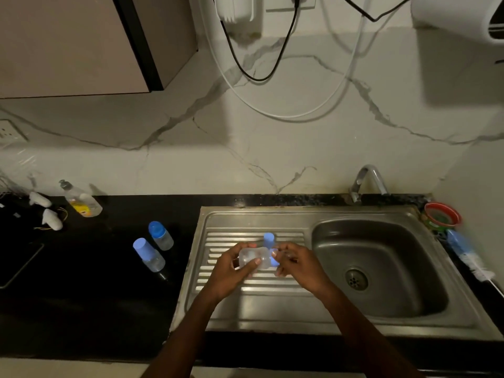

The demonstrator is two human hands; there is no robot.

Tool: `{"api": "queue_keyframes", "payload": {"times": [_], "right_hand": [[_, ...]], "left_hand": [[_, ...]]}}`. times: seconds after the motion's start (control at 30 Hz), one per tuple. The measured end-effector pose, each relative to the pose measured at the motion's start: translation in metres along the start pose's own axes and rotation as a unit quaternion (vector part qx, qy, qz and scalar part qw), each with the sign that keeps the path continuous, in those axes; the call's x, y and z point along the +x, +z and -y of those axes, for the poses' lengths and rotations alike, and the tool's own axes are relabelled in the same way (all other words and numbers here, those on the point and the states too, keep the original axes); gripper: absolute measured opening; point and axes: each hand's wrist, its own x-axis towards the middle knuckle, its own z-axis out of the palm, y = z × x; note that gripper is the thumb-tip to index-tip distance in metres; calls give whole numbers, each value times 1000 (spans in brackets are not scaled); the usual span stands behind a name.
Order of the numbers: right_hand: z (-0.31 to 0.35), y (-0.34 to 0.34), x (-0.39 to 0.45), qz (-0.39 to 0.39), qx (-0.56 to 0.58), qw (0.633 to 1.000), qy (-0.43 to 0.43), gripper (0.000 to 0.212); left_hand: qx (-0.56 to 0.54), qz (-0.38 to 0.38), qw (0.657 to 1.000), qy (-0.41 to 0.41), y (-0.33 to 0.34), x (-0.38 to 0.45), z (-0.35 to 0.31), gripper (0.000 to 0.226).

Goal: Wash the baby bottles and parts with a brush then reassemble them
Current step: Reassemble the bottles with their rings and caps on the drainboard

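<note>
While you work over the ribbed drainboard [245, 298]:
Bottle: the clear bottle [252, 258] lies sideways, held above the drainboard.
Left hand: your left hand [231, 271] wraps the body; grasp it firmly.
Right hand: your right hand [296, 264] pinches the blue collar [273, 260]; twist squarely, probably to unscrew it.
Cap: the blue cap [268, 239] stands just behind.
Brush: the brush [467, 255] lies right of the sink [395, 320].

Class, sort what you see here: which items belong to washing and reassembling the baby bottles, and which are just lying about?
Part of the job:
bottle held by both hands
blue cap
two capped bottles
bottle brush
dish soap
sink
tap

Lying about:
red strainer
white cable
wall socket
</note>
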Motion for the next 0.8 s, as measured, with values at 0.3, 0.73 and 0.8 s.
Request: {"api": "queue_keyframes", "payload": {"times": [0.3,0.73,0.8], "right_hand": [[5,-24,3,39,52,993,101,29],[-4,-23,4,11,-50,995,86,58],[-4,-25,8,-42,-74,993,82,65]], "left_hand": [[-4,0,1000,19,10,2,0,36],[-19,35,999,6,8,10,-4,40],[-19,34,999,5,8,11,-4,40]]}}
